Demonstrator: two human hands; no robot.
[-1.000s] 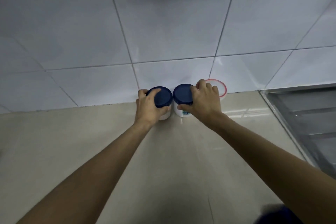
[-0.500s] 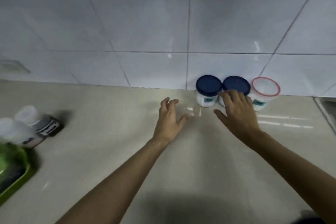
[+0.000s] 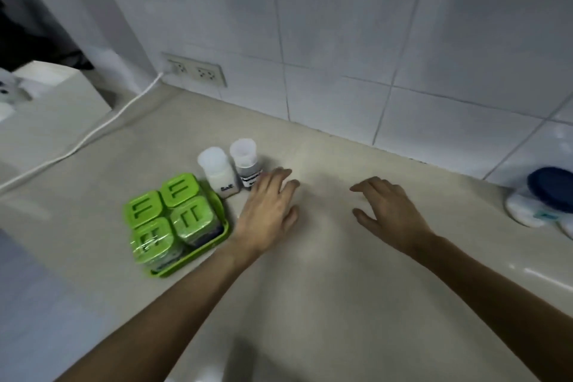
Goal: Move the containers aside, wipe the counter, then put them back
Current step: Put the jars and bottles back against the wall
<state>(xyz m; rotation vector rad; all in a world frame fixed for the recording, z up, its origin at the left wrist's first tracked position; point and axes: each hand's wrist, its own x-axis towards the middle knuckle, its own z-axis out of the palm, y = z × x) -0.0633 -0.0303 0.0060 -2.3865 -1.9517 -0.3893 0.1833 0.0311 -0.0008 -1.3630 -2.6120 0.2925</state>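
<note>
A: Green-lidded set and two shakers, salt and a dark one, stand left of centre on the worktop.

B: Nearer hand?

A: Left hand; its fingers, released and grasping nothing, almost touch the dark shaker. Right hand likewise slack, well apart.

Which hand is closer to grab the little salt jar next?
The left hand. Its fingers are right by the dark jar, and the salt jar stands just beyond. The right hand is open over bare counter, farther away, so left probably goes first.
</note>
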